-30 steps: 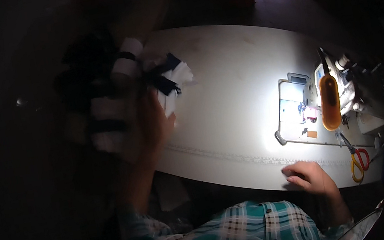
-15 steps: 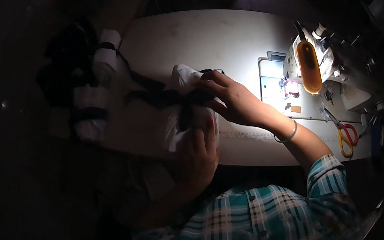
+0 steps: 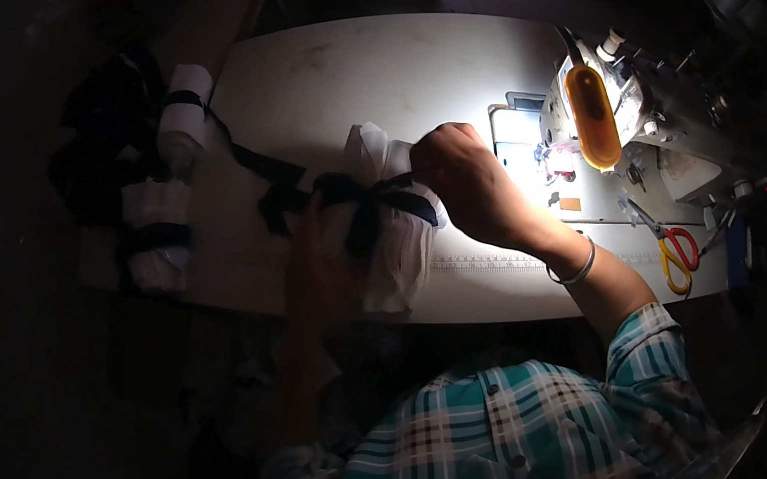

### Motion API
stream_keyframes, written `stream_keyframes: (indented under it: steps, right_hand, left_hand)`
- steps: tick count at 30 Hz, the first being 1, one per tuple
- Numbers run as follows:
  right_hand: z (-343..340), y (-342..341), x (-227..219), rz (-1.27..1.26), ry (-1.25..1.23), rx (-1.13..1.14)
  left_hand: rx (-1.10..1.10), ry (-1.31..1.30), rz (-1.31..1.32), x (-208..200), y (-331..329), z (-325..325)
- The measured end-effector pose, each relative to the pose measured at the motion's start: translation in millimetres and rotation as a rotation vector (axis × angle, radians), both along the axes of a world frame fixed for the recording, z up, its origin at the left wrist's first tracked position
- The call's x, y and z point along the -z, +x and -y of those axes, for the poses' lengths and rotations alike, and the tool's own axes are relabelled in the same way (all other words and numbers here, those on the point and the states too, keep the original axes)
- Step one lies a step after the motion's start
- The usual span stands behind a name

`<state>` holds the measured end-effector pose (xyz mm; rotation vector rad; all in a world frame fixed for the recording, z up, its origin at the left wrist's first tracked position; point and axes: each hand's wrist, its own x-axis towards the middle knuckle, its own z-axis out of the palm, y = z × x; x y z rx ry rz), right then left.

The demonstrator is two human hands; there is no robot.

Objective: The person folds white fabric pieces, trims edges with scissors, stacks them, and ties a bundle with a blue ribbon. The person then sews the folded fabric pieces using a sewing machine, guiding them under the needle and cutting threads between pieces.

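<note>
A white bundle of folded cloth (image 3: pixel 398 262) lies on the table with a black fabric strip (image 3: pixel 363 222) tied about its middle in a knot or bow. My right hand (image 3: pixel 470 179) is closed at the bundle's right side, pinching an end of the strip that runs taut from the knot. On the other side, my left hand (image 3: pixel 312 267) is in shadow and smeared by motion. Its fingertips reach the strip's dark loops left of the knot; whether they grip the fabric is unclear.
Two more white rolls (image 3: pixel 183 116) (image 3: pixel 161 231) with black bands lie at the left, beside dark cloth (image 3: pixel 100 150). A lit sewing machine (image 3: pixel 629 102) with a yellow lamp (image 3: pixel 594 118) stands right. Scissors (image 3: pixel 675 252) with red and yellow handles lie near the table's front edge.
My right hand has closed and drawn away from the knot, pulling the strip's end. My left hand has moved off the bundle's front, leftward and up to the loops. The view has shifted slightly.
</note>
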<state>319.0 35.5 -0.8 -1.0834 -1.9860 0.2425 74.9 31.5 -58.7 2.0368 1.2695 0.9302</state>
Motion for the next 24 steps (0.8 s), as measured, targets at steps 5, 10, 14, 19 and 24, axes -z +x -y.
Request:
stream_keyframes:
  steps: [5, 10, 14, 19, 24]
  right_hand:
    - [23.4, -6.0, -59.1, -0.283, -0.115, 0.029]
    - [42.1, 16.0, -72.1, -0.126, 0.124, 0.017]
    - [62.9, 24.4, -83.4, 0.17, -0.162, -0.043]
    - [41.4, 22.3, -62.4, 0.161, -0.292, -0.128]
    - [-1.0, 1.2, -14.0, 0.477, -0.022, 0.115]
  left_hand:
    - [0.108, -0.035, 0.03, -24.4, 7.9, -11.3]
    - [0.181, -0.123, -0.158, -51.1, 6.5, -21.5]
    - [0.257, -0.057, -0.248, -54.6, 2.8, -29.3]
    - [0.293, 0.061, -0.338, -61.2, 13.9, -26.9]
    - [0.309, 0.081, -0.391, -65.4, 31.2, -25.7]
